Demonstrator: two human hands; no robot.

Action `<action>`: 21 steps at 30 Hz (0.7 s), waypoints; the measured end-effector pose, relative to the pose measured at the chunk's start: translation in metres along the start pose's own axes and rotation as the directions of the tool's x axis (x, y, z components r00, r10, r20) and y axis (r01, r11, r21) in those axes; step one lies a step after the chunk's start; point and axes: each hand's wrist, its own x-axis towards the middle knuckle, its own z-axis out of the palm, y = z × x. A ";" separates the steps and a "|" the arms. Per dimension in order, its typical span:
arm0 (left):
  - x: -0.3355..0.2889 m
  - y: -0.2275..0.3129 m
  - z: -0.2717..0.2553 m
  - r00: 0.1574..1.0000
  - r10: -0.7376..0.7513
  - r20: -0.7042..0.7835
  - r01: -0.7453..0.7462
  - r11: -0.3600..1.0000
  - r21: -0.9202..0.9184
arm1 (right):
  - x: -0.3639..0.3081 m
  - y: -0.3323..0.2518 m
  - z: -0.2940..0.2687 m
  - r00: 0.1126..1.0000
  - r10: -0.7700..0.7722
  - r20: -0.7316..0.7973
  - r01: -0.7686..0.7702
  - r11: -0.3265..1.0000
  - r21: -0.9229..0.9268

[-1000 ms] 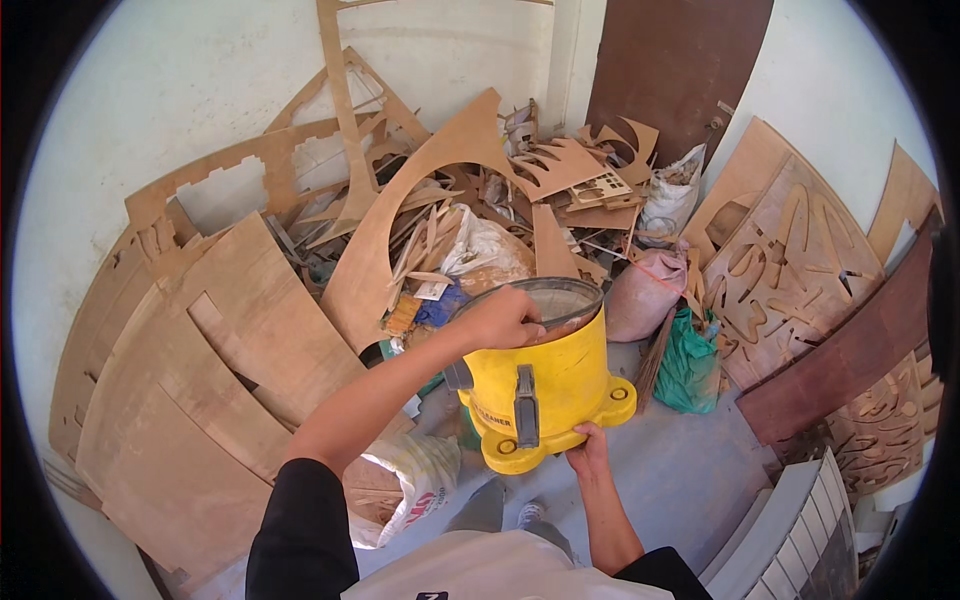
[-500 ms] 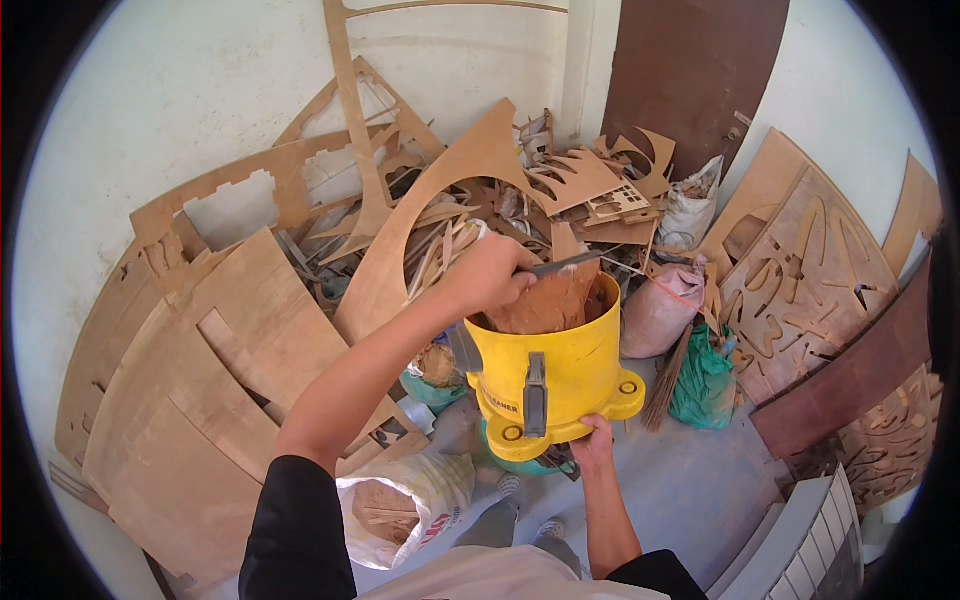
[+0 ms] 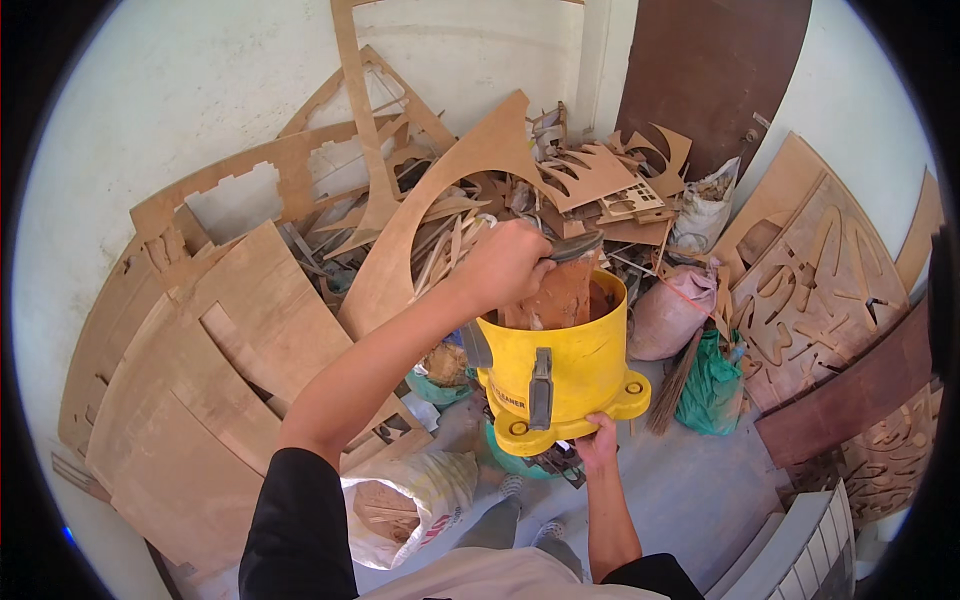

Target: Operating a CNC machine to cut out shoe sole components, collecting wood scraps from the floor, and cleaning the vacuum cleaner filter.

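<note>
A yellow vacuum cleaner drum (image 3: 590,355) with black side latches hangs before me, open end up and slightly tilted. My right hand (image 3: 599,444) grips its base from below, near a round foot. My left hand (image 3: 510,266) is closed on the dark rim (image 3: 577,246) of a dusty brown piece (image 3: 560,297), whose exact kind I cannot make out. The lower part of that piece is inside the drum, hidden by the yellow wall; its upper part stands above the drum's edge.
Beneath the drum is a green tub (image 3: 512,460) with dark scraps. A white sack (image 3: 440,490) of wood waste stands near my feet. Wooden offcuts (image 3: 470,165) heap against the back wall. At right are a pink sack (image 3: 670,315), a green bag (image 3: 711,385), a broom (image 3: 674,390) and cut boards (image 3: 800,280).
My left hand has risen slightly, and the dark-rimmed brown piece has tilted and come a little higher out of the drum. My right hand keeps its hold on the base.
</note>
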 end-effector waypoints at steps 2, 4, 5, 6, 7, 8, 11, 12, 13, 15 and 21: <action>0.007 -0.004 -0.001 1.000 -0.018 0.025 0.018 1.000 0.024 | 0.002 0.001 0.000 1.000 -0.009 0.012 0.009 1.000 -0.001; 0.014 -0.009 -0.002 0.998 -0.032 0.046 0.030 0.998 0.048 | 0.003 0.000 0.000 0.999 -0.023 0.026 0.024 1.000 -0.001; 0.017 -0.011 -0.003 0.998 -0.049 0.027 0.048 0.998 0.045 | 0.004 -0.001 -0.001 0.999 -0.023 0.039 0.023 1.000 0.003; 0.020 -0.013 -0.005 0.998 -0.067 0.008 0.066 0.997 0.045 | 0.004 -0.002 -0.001 0.998 -0.021 0.053 0.021 1.000 0.008; 0.022 -0.016 -0.008 0.998 -0.065 0.011 0.065 0.997 0.045 | 0.004 -0.002 0.000 0.998 -0.022 0.052 0.021 1.000 0.011; 0.025 -0.019 -0.010 0.998 -0.065 -0.014 0.066 0.996 0.058 | 0.004 -0.003 0.001 0.998 -0.016 0.059 0.016 1.000 0.002; 0.034 -0.029 -0.013 0.993 -0.095 -0.070 0.099 0.994 0.055 | 0.005 -0.008 -0.003 0.999 -0.014 0.044 0.014 1.000 -0.013; 0.037 -0.032 -0.015 0.986 -0.129 -0.102 0.134 0.990 0.043 | 0.004 -0.009 -0.006 1.000 -0.012 0.026 0.013 1.000 -0.020; 0.040 -0.035 -0.017 0.987 -0.130 -0.099 0.135 0.990 0.040 | 0.005 -0.010 -0.008 1.000 -0.013 0.021 0.013 1.000 -0.020; 0.048 -0.040 -0.026 0.966 -0.215 -0.144 0.219 0.976 0.016 | 0.007 -0.011 -0.015 0.999 -0.040 0.031 0.041 0.999 -0.027; 0.058 -0.076 -0.041 0.933 -0.268 -0.239 0.302 0.946 0.120 | 0.008 -0.014 -0.047 0.999 -0.033 0.026 0.031 0.998 0.049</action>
